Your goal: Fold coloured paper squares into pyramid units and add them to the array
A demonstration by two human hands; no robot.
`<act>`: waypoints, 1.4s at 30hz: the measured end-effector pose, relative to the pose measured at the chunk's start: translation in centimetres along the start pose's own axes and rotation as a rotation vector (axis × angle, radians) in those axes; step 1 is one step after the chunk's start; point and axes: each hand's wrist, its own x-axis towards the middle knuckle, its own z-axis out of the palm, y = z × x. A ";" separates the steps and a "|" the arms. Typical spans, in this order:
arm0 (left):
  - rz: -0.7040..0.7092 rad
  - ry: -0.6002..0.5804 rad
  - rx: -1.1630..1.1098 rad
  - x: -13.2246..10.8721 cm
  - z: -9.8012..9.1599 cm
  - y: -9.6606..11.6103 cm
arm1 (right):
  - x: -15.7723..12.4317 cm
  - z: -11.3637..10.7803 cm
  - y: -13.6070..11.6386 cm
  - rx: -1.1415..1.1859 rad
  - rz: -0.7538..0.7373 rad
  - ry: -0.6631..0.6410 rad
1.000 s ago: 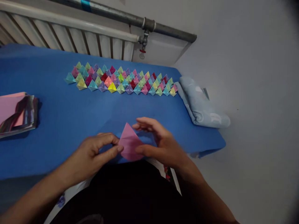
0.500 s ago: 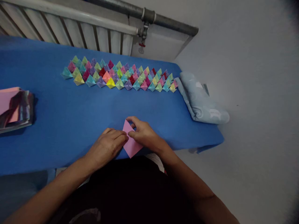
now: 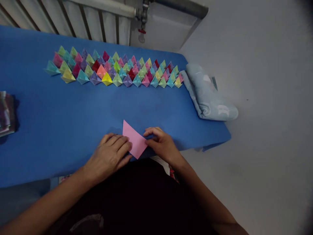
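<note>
A pink sheet of folded paper lies on the blue-covered table near its front edge, with one point directed away from me. My left hand grips its left side, fingertips over the edge and thumb low beside it. At the right corner, my right hand has its thumb and a curled finger on the paper. The underside of the sheet is hidden. Beyond both hands stand rows of small folded paper boats in many colours.
A rolled light-blue blanket rests at the table's right end, by the wall. To the left is a stack of papers, partly out of view. A white radiator and a red-handled valve are behind the blue table cover.
My right hand has moved from the paper's top to its right corner, uncovering the upper point. The paper is turned slightly. The view has shifted, so the boats and stack appear farther left.
</note>
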 end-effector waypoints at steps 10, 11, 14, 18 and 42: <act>-0.005 0.069 0.123 0.3 0.4 1.2 | -2.2 -1.1 1.8 -0.478 -0.506 0.045; -0.003 0.075 0.125 0.3 0.3 1.2 | -2.2 -1.0 2.1 -0.508 -0.535 0.044; -0.003 0.083 0.119 0.4 0.3 1.2 | -2.0 -0.7 2.8 -0.548 -0.573 0.087; -0.042 0.087 0.098 0.4 0.4 1.2 | -1.7 -0.5 3.3 -0.529 -0.561 0.147; -0.413 0.065 -0.121 0.6 1.4 0.2 | -1.1 0.2 1.8 -0.456 -0.337 0.201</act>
